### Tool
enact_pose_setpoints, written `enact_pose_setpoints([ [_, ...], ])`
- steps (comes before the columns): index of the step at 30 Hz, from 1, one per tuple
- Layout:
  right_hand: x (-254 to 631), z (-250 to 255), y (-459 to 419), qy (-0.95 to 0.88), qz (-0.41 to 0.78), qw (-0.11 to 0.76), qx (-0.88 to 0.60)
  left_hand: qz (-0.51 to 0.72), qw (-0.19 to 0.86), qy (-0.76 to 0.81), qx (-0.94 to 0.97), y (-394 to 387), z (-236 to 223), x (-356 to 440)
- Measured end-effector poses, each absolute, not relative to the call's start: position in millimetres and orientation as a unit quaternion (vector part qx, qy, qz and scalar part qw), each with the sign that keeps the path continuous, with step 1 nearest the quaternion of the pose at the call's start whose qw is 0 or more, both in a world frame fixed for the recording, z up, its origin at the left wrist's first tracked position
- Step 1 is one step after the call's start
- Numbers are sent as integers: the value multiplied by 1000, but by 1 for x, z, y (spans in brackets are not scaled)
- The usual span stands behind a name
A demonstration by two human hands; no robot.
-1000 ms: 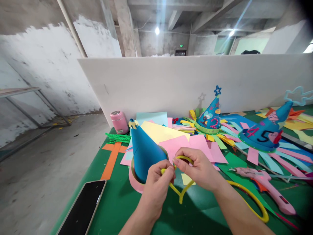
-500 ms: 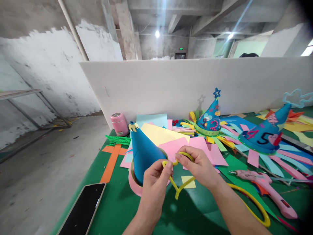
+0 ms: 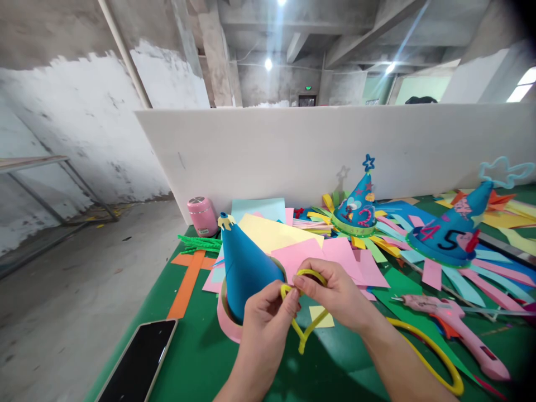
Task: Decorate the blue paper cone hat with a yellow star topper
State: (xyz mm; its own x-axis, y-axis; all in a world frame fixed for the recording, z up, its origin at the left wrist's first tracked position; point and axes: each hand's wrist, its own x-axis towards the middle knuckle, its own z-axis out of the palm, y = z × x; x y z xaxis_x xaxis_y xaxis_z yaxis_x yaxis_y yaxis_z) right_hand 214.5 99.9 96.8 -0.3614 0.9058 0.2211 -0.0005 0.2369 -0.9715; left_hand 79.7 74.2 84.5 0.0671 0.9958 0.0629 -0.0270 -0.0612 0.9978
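Both hands pinch a yellow pipe cleaner point(image 3: 302, 340) bent into a heart shape, its point hanging downward. My left hand point(image 3: 268, 321) is closed on the left lobe. Fingers of my right hand point(image 3: 335, 287) grip the right lobe close to the top dip, and the fingertips of the two hands nearly meet there. Just behind my left hand leans a plain blue paper cone hat point(image 3: 247, 262) with a cream paper trim at its tip. Its base sits in a pink paper ring point(image 3: 228, 324). Under the heart lies a small pale yellow paper square point(image 3: 321, 316).
A pink glue gun point(image 3: 456, 324) and yellow-handled scissors point(image 3: 435, 346) lie at right. Two decorated blue hats point(image 3: 355, 204) point(image 3: 454, 234) stand farther back among paper strips. At left are a phone point(image 3: 138, 360), orange strips point(image 3: 188, 282), green pipe cleaners point(image 3: 201, 244) and a pink canister point(image 3: 202, 216).
My hands have drawn closer together, narrowing the heart's top dip. The whole scene has shifted slightly as the head camera moved.
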Motion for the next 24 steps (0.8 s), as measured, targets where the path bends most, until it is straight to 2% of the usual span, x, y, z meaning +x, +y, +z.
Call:
enact_pose_setpoints([
  [10, 213, 95, 103, -609, 555, 460, -330, 504, 577, 448, 461, 76, 82, 82],
  [24, 221, 93, 114, -649, 482, 455, -372, 572, 582, 447, 365, 78, 84, 89],
])
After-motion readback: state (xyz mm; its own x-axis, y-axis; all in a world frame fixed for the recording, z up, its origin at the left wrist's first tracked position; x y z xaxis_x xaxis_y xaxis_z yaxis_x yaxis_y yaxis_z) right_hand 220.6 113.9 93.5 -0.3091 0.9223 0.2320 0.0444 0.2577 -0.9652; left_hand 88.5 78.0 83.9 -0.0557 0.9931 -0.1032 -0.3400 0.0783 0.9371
